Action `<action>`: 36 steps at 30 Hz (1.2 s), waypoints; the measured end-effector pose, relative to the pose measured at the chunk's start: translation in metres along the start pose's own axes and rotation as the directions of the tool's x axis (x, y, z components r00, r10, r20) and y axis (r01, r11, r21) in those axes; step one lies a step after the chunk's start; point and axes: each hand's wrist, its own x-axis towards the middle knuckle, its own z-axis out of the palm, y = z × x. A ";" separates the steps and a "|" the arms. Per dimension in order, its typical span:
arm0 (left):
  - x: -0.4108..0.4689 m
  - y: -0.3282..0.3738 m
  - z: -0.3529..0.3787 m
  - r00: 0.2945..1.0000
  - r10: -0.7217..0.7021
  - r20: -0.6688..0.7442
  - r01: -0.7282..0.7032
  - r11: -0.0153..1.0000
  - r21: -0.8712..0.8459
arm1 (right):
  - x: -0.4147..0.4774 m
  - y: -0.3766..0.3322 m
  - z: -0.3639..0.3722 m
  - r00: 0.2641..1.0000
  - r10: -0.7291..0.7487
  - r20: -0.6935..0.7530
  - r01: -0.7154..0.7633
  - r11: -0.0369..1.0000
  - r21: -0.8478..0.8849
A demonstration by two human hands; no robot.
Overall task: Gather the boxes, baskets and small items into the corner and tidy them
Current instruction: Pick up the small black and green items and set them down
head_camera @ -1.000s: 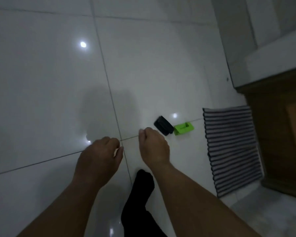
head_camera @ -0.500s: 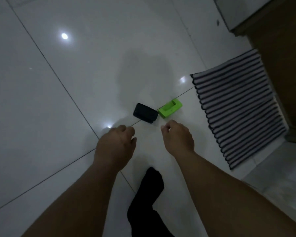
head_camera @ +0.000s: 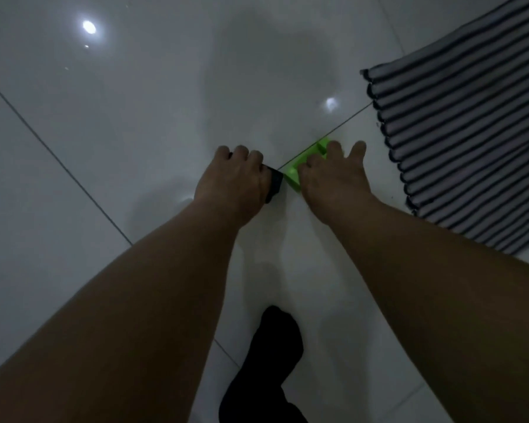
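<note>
Probably a room in a home, though the dim view shows little of it. The floor (head_camera: 135,123) is large glossy white tiles with dark joints, a striped grey mat (head_camera: 471,132) lies on it, and the person wears a black sock (head_camera: 272,346).

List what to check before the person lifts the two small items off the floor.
1. Left hand curled over the black box: ok.
2. Right hand on the green piece: ok.
3. Right hand's grip closed: cannot tell.
4. Both items apart from the striped mat: ok.
5. Foot away from both items: ok.
6. Target corner in view: not ok.
</note>
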 end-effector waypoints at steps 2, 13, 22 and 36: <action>0.007 -0.002 -0.002 1.000 0.008 0.012 -0.008 1.000 0.011 | 0.001 0.002 -0.004 1.000 -0.007 0.015 0.007 1.000 -0.017; -0.055 -0.044 -0.038 0.989 -0.122 0.087 0.137 0.973 -0.185 | -0.041 -0.019 -0.054 0.999 -0.032 0.036 0.026 0.987 0.161; -0.207 -0.141 -0.086 0.733 -0.554 0.394 0.639 0.366 -0.676 | -0.110 -0.088 -0.179 0.957 -0.199 -0.213 0.238 0.955 0.177; -0.448 -0.138 -0.116 0.413 -0.551 0.725 -0.080 -0.815 -0.574 | -0.226 -0.265 -0.335 0.859 -0.487 -0.156 0.496 0.722 0.482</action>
